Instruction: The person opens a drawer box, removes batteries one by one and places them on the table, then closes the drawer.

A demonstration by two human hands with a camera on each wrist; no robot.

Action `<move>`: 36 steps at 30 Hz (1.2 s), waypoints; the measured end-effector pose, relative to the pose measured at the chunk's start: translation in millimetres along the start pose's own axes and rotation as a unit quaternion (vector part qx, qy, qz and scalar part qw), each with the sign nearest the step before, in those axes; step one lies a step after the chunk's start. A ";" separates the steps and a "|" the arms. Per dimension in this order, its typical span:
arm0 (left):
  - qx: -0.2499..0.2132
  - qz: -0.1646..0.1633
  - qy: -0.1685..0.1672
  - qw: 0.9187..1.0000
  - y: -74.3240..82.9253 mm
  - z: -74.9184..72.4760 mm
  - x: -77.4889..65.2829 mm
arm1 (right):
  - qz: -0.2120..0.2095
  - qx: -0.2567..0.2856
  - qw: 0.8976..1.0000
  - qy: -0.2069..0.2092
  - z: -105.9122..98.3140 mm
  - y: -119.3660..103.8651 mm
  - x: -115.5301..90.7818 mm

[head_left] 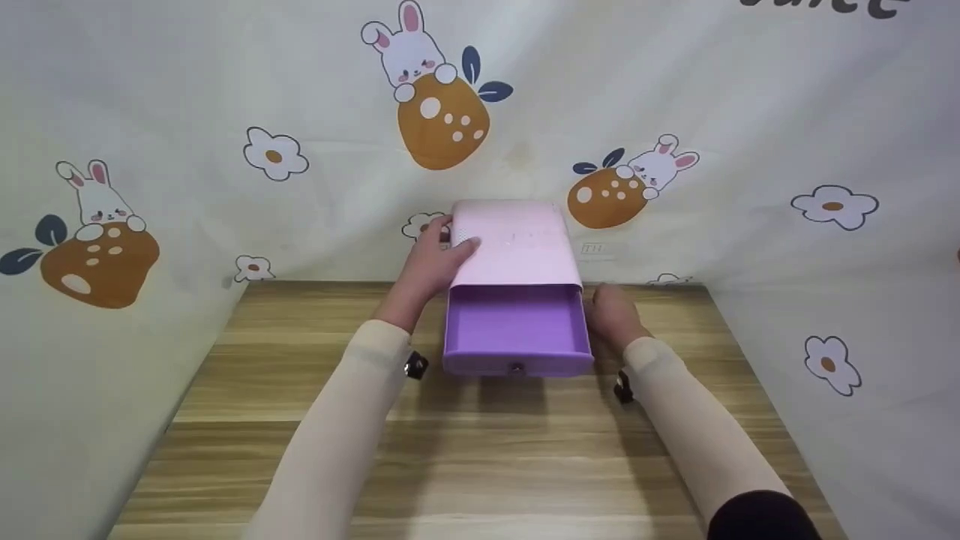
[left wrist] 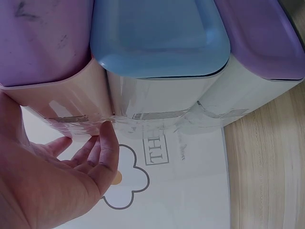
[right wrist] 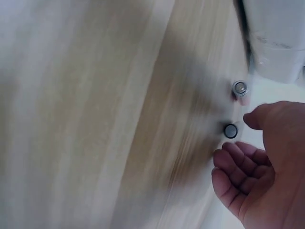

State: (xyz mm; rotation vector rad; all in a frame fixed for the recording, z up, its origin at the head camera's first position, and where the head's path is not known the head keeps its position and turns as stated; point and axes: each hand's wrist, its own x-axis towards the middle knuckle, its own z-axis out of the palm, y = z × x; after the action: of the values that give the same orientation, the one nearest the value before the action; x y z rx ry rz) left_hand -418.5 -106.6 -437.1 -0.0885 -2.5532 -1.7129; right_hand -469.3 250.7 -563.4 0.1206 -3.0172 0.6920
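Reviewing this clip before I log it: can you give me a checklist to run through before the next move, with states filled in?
1. Pink casing steadied: ok; the left hand holds its left side, thumb on top.
2. Top purple drawer open: ok; pulled out, but its rear is hidden.
3. Blue drawer and lower purple drawer closed: ok, they appear shut.
4. Small cylinders near the right hand: ok; two lie close to its fingers.
5. Cylinder in the right hand's grip: not ok; none held.
6. Cylinders identified: cannot tell; only their round ends show clearly.
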 end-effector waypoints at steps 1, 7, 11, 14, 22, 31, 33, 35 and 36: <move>-0.001 0.001 -0.001 1.000 -0.1 -0.2 0.3 | 0.003 0.006 1.000 0.009 -1.6 -1.3 -1.8; 0.006 -0.004 -0.002 1.000 0.0 -1.6 1.0 | -0.010 0.074 0.996 0.057 -26.1 -18.9 -19.6; 0.003 -0.007 -0.002 1.000 1.1 -1.8 0.9 | -0.030 0.138 0.987 0.076 -53.3 -41.1 -39.5; 0.007 -0.010 -0.001 1.000 1.7 -1.9 1.1 | -0.052 0.173 0.979 0.095 -74.3 -58.4 -59.0; 0.010 -0.013 -0.002 1.000 0.2 -2.1 1.3 | -0.148 0.172 0.956 0.184 -119.8 -103.2 -130.2; 0.012 -0.010 -0.002 1.000 0.0 -1.6 0.4 | -0.314 0.082 0.918 0.228 -103.9 -136.4 -210.8; 0.010 -0.009 -0.001 1.000 -0.3 -1.2 0.5 | -0.340 0.060 0.911 0.224 -93.7 -140.1 -222.2; 0.009 -0.009 0.000 1.000 -0.6 -0.9 0.3 | -0.357 0.034 0.907 0.220 -82.0 -142.4 -230.5; 0.008 -0.009 -0.001 1.000 -0.9 -0.7 0.3 | -0.359 0.019 0.907 0.219 -75.5 -142.9 -233.6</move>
State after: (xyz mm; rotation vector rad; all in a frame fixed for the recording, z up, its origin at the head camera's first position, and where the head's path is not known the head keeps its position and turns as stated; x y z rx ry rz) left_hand -418.9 -107.6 -437.6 -0.0652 -2.5772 -1.6981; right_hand -222.4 170.8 -447.7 0.8865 -2.2693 0.5839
